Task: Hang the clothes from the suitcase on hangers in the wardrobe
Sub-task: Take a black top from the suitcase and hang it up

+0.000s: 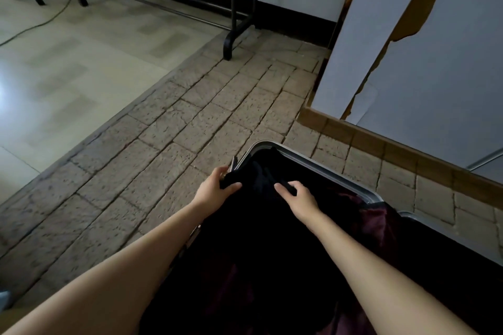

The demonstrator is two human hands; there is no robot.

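An open suitcase with a silver rim [313,164] lies on the floor at the lower right, filled with dark clothes. A black garment [261,215] lies on top, and a maroon satin piece [373,215] shows beside it. My left hand [215,187] pinches the black garment's left edge at the suitcase rim. My right hand [296,194] grips the same garment a little to the right, fingers curled into the cloth. No hanger is in view.
A black metal clothes rack [231,32] stands on the floor ahead, its foot on the stone-pattern tiles. A white door with peeling brown trim [408,49] rises on the right. A cable [40,23] crosses the pale floor at the left.
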